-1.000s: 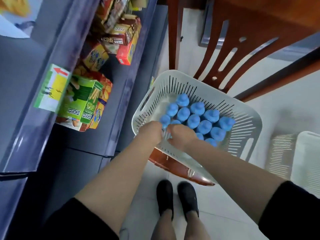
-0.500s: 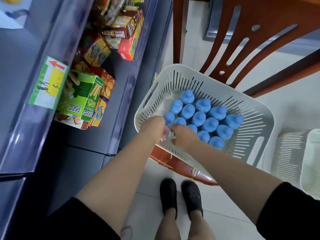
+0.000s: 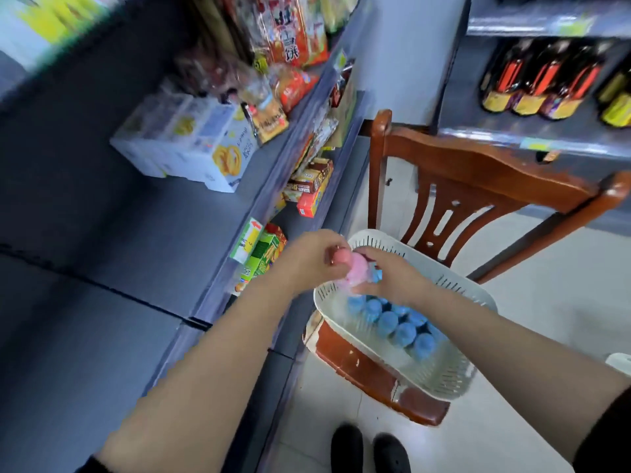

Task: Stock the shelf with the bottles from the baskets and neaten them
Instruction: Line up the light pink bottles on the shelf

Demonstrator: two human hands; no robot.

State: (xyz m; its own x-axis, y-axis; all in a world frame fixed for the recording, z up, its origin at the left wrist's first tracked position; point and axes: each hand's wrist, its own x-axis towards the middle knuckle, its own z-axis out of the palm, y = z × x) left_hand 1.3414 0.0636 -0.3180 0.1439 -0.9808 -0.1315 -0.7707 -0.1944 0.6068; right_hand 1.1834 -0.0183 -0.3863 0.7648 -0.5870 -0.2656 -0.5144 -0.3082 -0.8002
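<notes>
Our left hand [image 3: 307,257] is curled around a pink bottle [image 3: 353,269], fingers wrapped over its pink cap end, lifting it above the near-left corner of the white basket [image 3: 454,373]. Our right hand [image 3: 389,276] grips something beside it, a blue cap [image 3: 376,275] showing at the fingers; blur hides whether it is a separate bottle. The two hands touch or nearly touch over the basket rim.

The basket sits on the seat of a wooden chair [image 3: 478,165], and blue-capped bottles [image 3: 396,324] stand packed upright inside it. To our left runs the grey shelf [image 3: 153,233], bare in front of us, with a white box [image 3: 205,148] farther back.
</notes>
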